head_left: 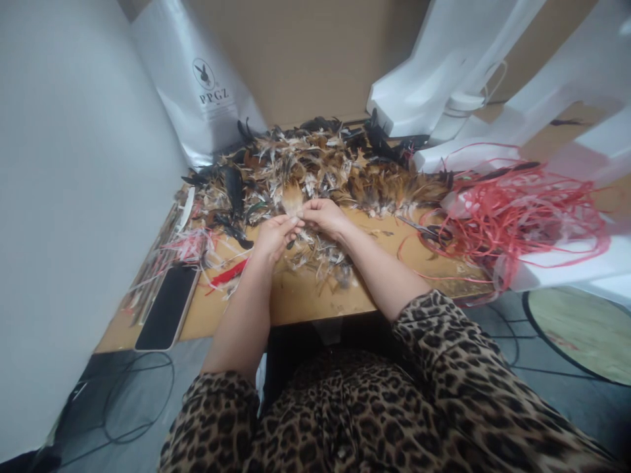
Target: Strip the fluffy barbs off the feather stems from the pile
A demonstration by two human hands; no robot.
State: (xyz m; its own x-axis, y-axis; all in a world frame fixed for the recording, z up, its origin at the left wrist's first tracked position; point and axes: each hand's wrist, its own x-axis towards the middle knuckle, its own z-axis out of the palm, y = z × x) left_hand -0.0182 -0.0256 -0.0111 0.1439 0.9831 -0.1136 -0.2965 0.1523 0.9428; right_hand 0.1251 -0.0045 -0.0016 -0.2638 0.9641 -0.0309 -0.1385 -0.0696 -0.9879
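Observation:
Both hands meet over the middle of the table, pinching the base of a light tan feather [292, 195] whose tip points away from me. My left hand [277, 235] has thumb and fingers closed on its lower end. My right hand [323, 217] pinches it from the other side, fingers pressed together. Behind them spreads a large heap of brown, white and black feathers [315, 154]. Small loose feathers [320, 259] lie under and in front of my hands. Whether one feather or a small bunch is held I cannot tell.
A tangle of red and pink strips [532, 217] lies at the right, with scissors [434, 231] beside it. On the left are a phone [167, 307], a red feather-like piece [229, 272] and thin sticks [155, 263]. A white printed bag [197, 85] stands behind, and a round stool [586, 332] is at right.

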